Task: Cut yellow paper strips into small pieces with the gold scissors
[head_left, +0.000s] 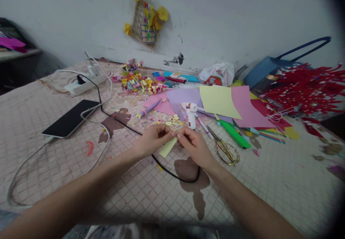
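Left hand [152,140]: pinching pale-yellow rectangular paper strip [168,148]
Right hand [196,147]: pinching strip's upper end
White plastic glue gun [191,118]: just beyond right hand

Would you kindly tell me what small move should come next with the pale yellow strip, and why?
I would probably fold or roll the far end of the pale yellow strip slightly, because the left hand and the right hand meet there, while its near end looks flat and free.
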The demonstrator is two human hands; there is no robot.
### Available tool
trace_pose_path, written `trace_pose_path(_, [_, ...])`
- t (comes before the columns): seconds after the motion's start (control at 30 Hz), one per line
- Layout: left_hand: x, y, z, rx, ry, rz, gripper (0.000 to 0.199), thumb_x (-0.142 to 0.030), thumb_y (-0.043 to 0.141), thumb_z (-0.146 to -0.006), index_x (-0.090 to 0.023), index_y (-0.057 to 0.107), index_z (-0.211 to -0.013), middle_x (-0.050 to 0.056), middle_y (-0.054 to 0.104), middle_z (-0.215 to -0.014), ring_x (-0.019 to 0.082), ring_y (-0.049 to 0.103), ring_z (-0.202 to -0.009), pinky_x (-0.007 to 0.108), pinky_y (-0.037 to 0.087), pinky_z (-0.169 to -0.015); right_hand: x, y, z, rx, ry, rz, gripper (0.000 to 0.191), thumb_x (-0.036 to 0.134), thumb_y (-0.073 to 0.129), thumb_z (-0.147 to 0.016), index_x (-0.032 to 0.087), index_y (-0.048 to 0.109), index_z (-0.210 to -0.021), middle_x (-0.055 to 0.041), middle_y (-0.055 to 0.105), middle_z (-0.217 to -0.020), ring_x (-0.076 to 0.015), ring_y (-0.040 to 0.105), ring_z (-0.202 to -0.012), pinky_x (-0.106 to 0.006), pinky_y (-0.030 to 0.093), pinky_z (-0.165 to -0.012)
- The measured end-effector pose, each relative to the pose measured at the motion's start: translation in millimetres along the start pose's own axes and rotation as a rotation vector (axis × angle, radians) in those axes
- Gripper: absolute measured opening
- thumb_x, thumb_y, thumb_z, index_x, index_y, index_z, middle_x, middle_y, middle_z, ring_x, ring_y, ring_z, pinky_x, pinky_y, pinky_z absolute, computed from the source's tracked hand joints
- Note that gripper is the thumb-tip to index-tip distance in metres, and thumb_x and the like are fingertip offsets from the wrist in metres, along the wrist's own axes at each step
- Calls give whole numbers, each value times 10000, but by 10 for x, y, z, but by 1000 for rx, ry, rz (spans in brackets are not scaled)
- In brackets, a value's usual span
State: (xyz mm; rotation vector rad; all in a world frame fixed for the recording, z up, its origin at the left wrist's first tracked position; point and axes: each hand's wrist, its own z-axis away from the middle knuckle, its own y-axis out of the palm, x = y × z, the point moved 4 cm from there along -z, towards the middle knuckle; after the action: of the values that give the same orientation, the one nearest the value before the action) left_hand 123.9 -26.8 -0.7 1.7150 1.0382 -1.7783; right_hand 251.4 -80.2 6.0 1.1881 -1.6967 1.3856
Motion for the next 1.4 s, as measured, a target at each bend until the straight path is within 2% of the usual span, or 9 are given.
trace_pose_path(0.17, [1,-28,4,-21,28,3,281,-398,520,-775,-129,526,-690,-17,468,-597,84,420,-547,202,344,-503,-21,17,-1,33,27,-57,266,334,400,-889,190,478,-679,18,456,-615,-119,446,-583,-233,371,-556])
trace_pose_path(0.5, [24,14,-14,37,-89,187,308,-414,538,-765,-113,522,-697,-25,477,-589,73,450,-531,199,377,-515,-38,10,-21,39,35,-80,244,332,440,-863,189,472,-667,31,424,-596,-112,406,-546,-232,350,-523])
trace_pose_path(0.73, [67,-24,-26,-37,-74,156,286,-399,556,-749,-118,521,-708,-20,511,-595,78,488,-526,200,407,-509,-45,49,-12,94,91,-179,187,338,505,-827,184,493,-724,31,445,-621,-105,432,-556,-218,367,-512])
trace_pose_path(0.9, [61,-23,-34,-27,-67,142,303,-420,520,-768,-120,518,-721,-9,531,-600,92,514,-535,215,432,-523,-43,28,-12,69,28,-47,139,236,486,-830,178,493,-704,33,442,-605,-101,426,-552,-211,362,-512])
trace_pose_path(1.03, [20,-68,-22,-128,-34,24,348,-450,493,-780,-130,503,-647,-21,494,-527,78,465,-468,189,376,-451,19,-25,16,-87,-124,219,108,152,467,-822,184,521,-734,7,500,-673,-123,469,-618,-231,382,-569])
trace_pose_path(1.13, [35,-34,-15,-61,-97,24,394,-483,465,-786,-132,496,-610,-26,470,-486,74,444,-429,184,346,-413,70,-10,47,-115,-241,403,121,119,465,-812,193,559,-795,-30,556,-782,-157,514,-732,-261,405,-664])
trace_pose_path(1.2, [52,-9,-15,-12,-138,66,392,-488,469,-781,-132,500,-620,-21,483,-499,80,461,-438,190,364,-421,76,3,53,-102,-265,448,137,117,462,-813,197,574,-815,-41,570,-815,-170,527,-774,-273,408,-701])
trace_pose_path(1.27, [57,-20,-21,-31,-131,89,363,-477,494,-770,-131,510,-660,-15,505,-536,88,483,-469,198,390,-444,63,-8,42,-112,-241,410,128,125,466,-810,192,575,-800,-36,568,-800,-164,529,-757,-267,409,-687])
trace_pose_path(1.4, [35,-59,-41,-64,0,102,291,-395,596,-725,-122,551,-815,15,573,-708,103,535,-620,210,434,-551,-11,-25,-7,-75,-87,141,104,161,476,-812,182,533,-729,8,514,-669,-125,484,-614,-229,387,-572])
